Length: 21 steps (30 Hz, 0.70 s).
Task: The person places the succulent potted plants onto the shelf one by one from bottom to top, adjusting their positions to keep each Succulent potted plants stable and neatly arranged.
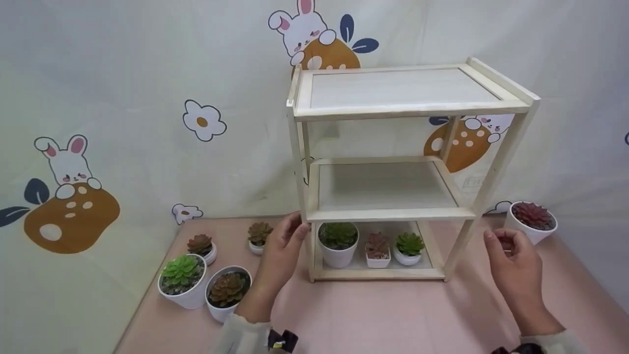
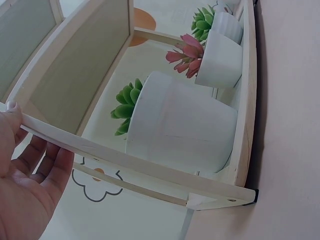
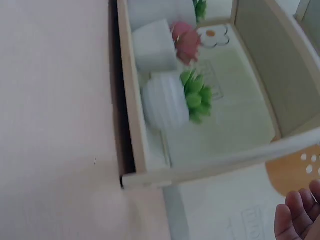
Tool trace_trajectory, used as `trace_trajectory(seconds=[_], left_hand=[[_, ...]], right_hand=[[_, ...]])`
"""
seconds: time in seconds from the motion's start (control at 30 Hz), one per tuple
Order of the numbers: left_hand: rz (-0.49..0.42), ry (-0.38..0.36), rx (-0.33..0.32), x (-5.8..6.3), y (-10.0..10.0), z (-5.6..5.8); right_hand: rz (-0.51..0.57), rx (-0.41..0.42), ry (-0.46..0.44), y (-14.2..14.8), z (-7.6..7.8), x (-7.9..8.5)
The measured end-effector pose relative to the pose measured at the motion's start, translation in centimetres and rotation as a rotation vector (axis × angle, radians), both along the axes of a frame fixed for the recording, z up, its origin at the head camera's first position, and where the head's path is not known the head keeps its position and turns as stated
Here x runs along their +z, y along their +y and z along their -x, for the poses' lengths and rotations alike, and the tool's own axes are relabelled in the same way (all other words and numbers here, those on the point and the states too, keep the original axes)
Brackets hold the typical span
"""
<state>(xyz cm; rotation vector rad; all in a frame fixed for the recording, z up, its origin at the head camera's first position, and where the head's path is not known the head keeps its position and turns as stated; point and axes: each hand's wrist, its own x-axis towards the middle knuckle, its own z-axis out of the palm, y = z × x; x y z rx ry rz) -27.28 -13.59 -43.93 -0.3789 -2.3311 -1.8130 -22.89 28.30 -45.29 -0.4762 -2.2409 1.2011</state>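
Note:
A three-tier wooden shelf (image 1: pixel 388 214) stands on the table. My left hand (image 1: pixel 284 246) is at its left front post, with the thumb on one side and the fingers on the other, as the left wrist view shows. On the bottom tier, from left to right, are a large white pot with a green succulent (image 1: pixel 339 245), a small square pot with a reddish succulent (image 1: pixel 378 250) and a small round pot with a green succulent (image 1: pixel 408 248). My right hand (image 1: pixel 518 263) hangs apart from the right post, fingers loosely curled and holding nothing.
Left of the shelf are several potted succulents, among them a bright green one (image 1: pixel 182 280) and a brownish one (image 1: pixel 228 293). A dark red succulent in a white pot (image 1: pixel 533 221) stands at the right, beyond my right hand. A patterned cloth (image 1: pixel 147 98) hangs behind.

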Motion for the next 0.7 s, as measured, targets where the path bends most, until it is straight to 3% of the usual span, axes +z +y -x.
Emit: trace_trajectory(seconds=[0.2, 0.5, 0.7], left_hand=[[0.005, -0.006, -0.002, 0.0, 0.0, 0.0], [0.002, -0.011, -0.004, 0.1, -0.1, -0.1], [-0.007, -0.015, 0.000, 0.2, 0.0, -0.2]], right_hand=[[0.012, -0.073, -0.023, 2.9, 1.4, -0.9], [0.030, -0.129, 0.031, 6.5, 3.0, -2.8], [-0.001, -0.176, -0.005, 8.0, 4.0, -4.0]])
